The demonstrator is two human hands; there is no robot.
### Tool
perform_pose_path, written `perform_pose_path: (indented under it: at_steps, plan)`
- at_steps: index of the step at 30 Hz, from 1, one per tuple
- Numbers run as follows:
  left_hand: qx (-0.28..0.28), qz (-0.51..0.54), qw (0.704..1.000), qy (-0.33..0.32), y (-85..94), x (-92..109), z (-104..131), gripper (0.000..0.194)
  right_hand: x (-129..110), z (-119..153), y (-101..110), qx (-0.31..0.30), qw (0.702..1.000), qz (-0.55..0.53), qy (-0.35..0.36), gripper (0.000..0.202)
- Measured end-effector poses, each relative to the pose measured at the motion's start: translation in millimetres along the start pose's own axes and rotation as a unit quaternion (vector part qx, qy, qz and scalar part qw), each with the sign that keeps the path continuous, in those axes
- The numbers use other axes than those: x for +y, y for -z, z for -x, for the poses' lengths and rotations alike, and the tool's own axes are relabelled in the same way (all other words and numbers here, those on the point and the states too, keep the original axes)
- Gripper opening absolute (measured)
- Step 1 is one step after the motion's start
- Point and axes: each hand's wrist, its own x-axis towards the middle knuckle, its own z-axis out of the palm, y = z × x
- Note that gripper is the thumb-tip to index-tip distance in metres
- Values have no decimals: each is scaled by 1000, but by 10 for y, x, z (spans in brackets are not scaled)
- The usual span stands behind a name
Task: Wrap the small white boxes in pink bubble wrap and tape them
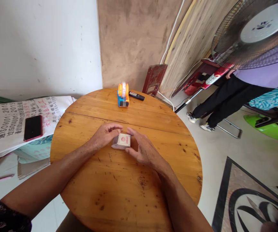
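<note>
A small white box with red print (124,140), with clear plastic showing at its left side, lies on the round wooden table (129,193). My left hand (107,134) is at the box's upper left, its fingers curved and its fingertips close to the top edge. My right hand (142,146) stands at the right side of the box with thumb and fingers spread around that end. Whether the fingertips touch the box is hard to tell. Neither hand has closed on it.
An orange and blue tape dispenser (123,95) and a black remote (136,95) lie at the table's far edge. A phone (33,128) rests on white sacks at left. A fan (254,35) and a standing person (225,93) are at right.
</note>
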Motion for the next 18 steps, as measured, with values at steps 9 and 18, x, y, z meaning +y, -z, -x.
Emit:
perform_pose_path:
  at_steps: [9,18]
  plan:
    - [9,36,999,-8,73,9,-15,33,30,29,203,-5,1000,-5,0,77]
    - [-101,44,994,13,59,-24,-4,37,6,-40,0,15,999,-17,24,62]
